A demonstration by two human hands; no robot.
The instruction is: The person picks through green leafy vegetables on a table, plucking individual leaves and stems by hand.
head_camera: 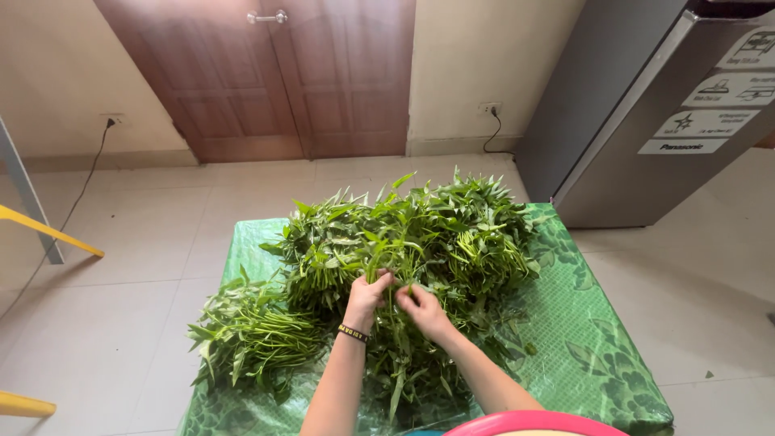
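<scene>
Both hands are working in the big heap of leafy green stalks (412, 234) lying on the green-covered bench (597, 355). The left hand (367, 297) and right hand (424, 311) are each pinching stems, grips narrow, nearly touching. A smaller bundle (250, 331) is lying to the left.

Both bare forearms reach forward from the bottom edge and converge. The left hand (367, 295) has its fingers curled into a pinch, a dark band on its wrist. The right hand (425, 312) lies just beside it, fingers bent, fingertips nearly touching the left's.
</scene>
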